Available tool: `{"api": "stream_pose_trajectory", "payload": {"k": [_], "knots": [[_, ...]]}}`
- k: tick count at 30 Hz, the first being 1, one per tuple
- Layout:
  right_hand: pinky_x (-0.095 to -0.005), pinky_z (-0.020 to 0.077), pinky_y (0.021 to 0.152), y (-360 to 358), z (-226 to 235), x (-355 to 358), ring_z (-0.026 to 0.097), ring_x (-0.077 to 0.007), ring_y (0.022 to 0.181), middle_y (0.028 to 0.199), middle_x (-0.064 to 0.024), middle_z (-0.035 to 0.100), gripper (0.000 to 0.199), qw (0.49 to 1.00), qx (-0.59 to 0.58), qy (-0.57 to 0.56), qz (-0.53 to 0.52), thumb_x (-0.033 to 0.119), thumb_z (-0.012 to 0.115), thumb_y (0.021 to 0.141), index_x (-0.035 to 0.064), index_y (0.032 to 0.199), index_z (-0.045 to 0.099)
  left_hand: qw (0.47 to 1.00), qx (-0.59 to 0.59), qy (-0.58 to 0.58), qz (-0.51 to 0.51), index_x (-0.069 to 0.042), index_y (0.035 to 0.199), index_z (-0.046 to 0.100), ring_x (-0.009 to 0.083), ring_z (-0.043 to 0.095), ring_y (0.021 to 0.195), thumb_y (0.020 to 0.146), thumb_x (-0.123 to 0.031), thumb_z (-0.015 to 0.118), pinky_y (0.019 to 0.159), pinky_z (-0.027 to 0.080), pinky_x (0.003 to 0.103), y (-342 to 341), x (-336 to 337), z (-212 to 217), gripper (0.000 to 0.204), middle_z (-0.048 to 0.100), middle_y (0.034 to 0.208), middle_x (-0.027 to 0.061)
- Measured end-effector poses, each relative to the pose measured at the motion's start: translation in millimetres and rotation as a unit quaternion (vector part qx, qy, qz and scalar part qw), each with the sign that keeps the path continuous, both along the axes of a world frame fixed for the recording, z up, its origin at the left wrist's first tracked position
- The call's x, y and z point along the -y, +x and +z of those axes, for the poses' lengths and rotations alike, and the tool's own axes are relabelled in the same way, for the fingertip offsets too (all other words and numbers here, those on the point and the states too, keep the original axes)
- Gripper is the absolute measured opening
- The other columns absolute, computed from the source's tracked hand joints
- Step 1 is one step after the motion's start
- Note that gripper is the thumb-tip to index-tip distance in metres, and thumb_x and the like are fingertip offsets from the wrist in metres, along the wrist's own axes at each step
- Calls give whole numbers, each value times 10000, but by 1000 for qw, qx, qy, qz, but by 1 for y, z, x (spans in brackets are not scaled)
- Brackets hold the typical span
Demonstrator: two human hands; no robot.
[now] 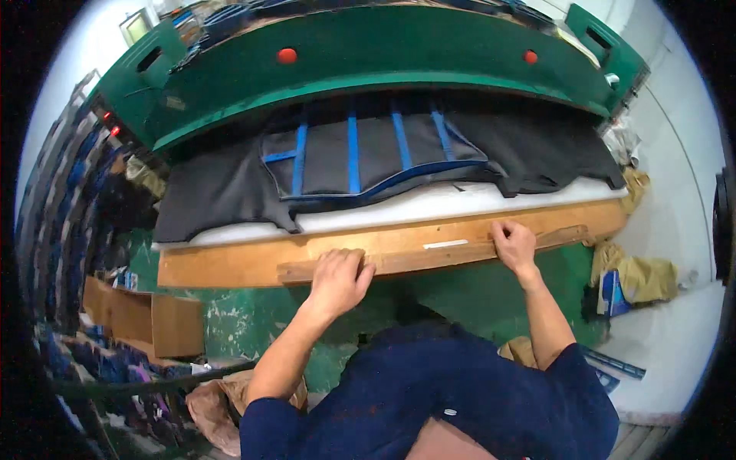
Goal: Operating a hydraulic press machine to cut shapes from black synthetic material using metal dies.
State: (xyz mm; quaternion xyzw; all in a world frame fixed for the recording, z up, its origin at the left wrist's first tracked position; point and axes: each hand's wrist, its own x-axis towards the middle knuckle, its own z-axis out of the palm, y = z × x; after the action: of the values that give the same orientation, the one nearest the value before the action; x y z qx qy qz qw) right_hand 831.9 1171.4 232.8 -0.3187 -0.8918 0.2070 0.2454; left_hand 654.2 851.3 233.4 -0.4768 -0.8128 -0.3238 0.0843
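My left hand [337,277] is wrapped over a long wooden strip [410,262] along the front edge of a wooden board [230,259]. My right hand [514,245], fingers curled in, grips the same strip farther right; its fingertips are partly hidden. A small white strip [446,244] shows on the wood between the hands. Behind them a white slab [429,204] lies on the board. Draped over the slab is a dark grey sheet of material [222,180] with blue bands [353,153] across its middle. Neither hand touches this sheet.
A green machine beam [406,46] with red buttons [287,55] spans the far side, above the sheet. Dark stacked material [57,215] lines the left. An open cardboard box [146,318] stands on the green floor [238,314]. Khaki cloth [648,280] lies at right near the wall.
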Motion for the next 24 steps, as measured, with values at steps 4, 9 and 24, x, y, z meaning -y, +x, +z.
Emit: {"api": "stream_pose_trajectory", "payload": {"k": [4,9,24], "knots": [[-431,492,597,34,-7,27,642,-354,654,687,-159,646,306,999,7,5,-52,330,636,830,62,689,674,994,98,-27,-32,11,998,643,384,625,869,818,-215,678,785,490,458,19,34,16,291,654,879,207],[-400,505,581,43,-2,32,654,-317,638,668,-126,655,250,998,-21,28,-47,283,672,794,66,672,670,998,-5,65,17,14,1007,645,352,638,864,794,-75,692,779,509,403,-30,42,44,236,662,936,187],[-346,519,724,-81,97,37,644,-277,811,819,-98,667,190,984,-133,77,93,217,690,784,47,855,645,965,-112,-153,180,-18,930,598,339,632,827,785,-262,709,768,428,444,-129,27,43,305,659,834,161]]}}
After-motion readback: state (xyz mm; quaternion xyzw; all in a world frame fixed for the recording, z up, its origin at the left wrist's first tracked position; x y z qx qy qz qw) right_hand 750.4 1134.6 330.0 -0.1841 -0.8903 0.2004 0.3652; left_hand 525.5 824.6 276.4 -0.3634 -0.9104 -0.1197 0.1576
